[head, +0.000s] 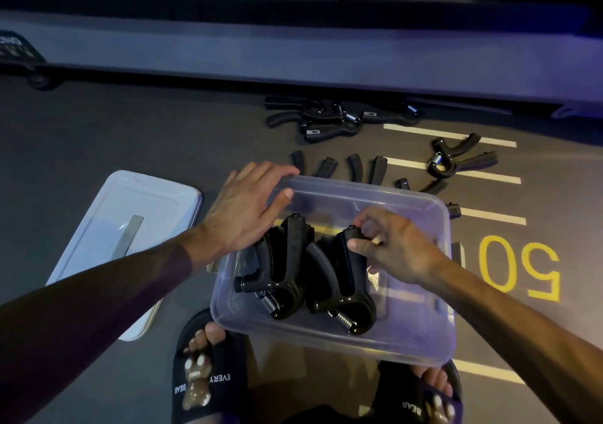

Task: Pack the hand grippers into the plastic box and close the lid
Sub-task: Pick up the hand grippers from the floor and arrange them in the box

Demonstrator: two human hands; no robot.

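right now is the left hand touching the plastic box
Touching. The head view shows the left hand resting on the plastic box at its far-left rim, thumb over the edge.

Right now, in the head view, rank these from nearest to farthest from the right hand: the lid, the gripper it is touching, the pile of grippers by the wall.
From the right hand:
1. Touched gripper, in the box.
2. Pile of grippers, far ahead.
3. Lid, left of the box.
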